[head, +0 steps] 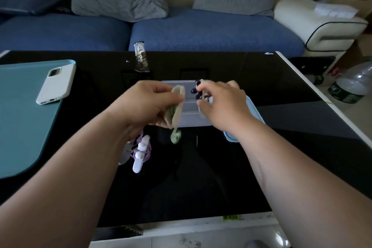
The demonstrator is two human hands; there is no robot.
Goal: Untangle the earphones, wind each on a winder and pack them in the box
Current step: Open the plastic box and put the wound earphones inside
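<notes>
Bare left hand [148, 102], bare right hand [224, 104], both forearms bare to the frame's edge

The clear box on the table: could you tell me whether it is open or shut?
Open. The box is uncovered; its blue-rimmed lid lies beside it, partly under the right forearm.
</notes>
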